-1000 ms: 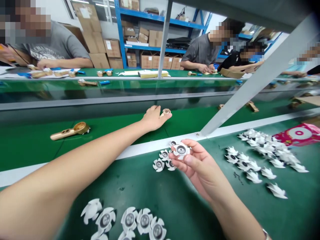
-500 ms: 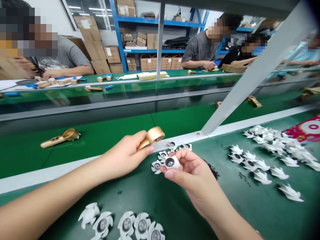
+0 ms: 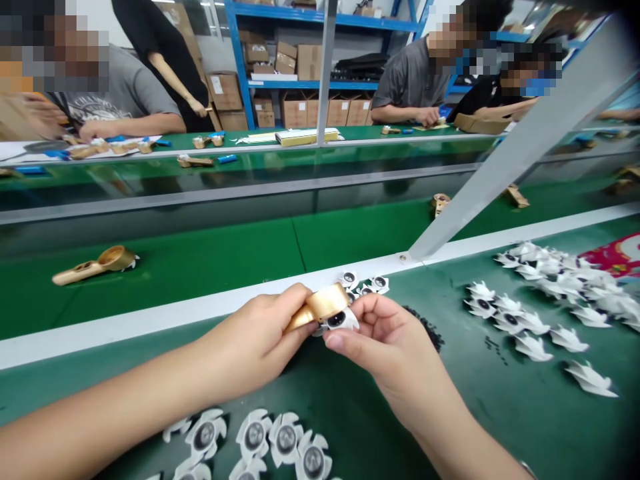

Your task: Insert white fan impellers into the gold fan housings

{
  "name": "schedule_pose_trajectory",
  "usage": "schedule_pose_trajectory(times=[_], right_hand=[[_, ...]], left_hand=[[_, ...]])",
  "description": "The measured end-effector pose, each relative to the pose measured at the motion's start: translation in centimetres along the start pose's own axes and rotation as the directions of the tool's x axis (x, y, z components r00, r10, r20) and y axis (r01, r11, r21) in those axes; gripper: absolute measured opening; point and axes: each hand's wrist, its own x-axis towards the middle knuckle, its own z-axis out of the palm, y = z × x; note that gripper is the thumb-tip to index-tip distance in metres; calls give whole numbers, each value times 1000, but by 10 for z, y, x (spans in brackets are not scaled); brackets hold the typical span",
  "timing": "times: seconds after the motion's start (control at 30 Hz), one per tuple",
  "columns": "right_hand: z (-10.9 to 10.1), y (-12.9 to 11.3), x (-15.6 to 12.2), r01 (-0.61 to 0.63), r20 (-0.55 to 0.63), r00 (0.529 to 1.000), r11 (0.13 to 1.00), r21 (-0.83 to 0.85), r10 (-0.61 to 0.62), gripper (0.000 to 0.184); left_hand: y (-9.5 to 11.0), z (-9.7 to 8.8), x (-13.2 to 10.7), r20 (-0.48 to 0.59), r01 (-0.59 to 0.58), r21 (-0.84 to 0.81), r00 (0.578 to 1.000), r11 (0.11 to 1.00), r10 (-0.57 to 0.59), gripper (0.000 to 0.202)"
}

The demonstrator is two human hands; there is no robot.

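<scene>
My left hand (image 3: pixel 265 327) is closed around the narrow handle of a gold handheld fan housing (image 3: pixel 327 302), whose round ring end points right. My right hand (image 3: pixel 393 347) pinches a white fan blade (image 3: pixel 345 321) with a dark hub between thumb and fingers. The blade sits right against the underside of the ring; whether it is inside cannot be seen. Just behind the hands, several more white fan blades (image 3: pixel 380 284) lie on the green table (image 3: pixel 380 447). Other fan blades (image 3: pixel 254 433) lie nearer me, with their dark hubs facing up.
A second gold housing (image 3: pixel 117 259) rests on the green conveyor belt (image 3: pixel 240 247) at left. Many white blades (image 3: pixel 565 280) and a heap of small black parts (image 3: pixel 431 331) lie right. A slanted metal post (image 3: pixel 480 180) rises from the table edge. Co-workers sit across the belt.
My left hand has brought the gold housing down and right, onto the white blade in my right hand. The housing on the belt appears farther left. A person in black now stands at back left.
</scene>
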Motion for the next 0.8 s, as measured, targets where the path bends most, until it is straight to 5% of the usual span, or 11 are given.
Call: schedule_pose_trajectory(times=[0.37, 0.8], right_hand=[[-4, 4, 4, -52, -4, 999, 999, -13, 52, 43], [-17, -6, 0, -239, 107, 964, 970, -40, 242, 63]], left_hand=[[-15, 15, -1, -52, 2, 313, 999, 950, 15, 9], [-21, 16, 4, -7, -179, 652, 970, 737, 242, 12]])
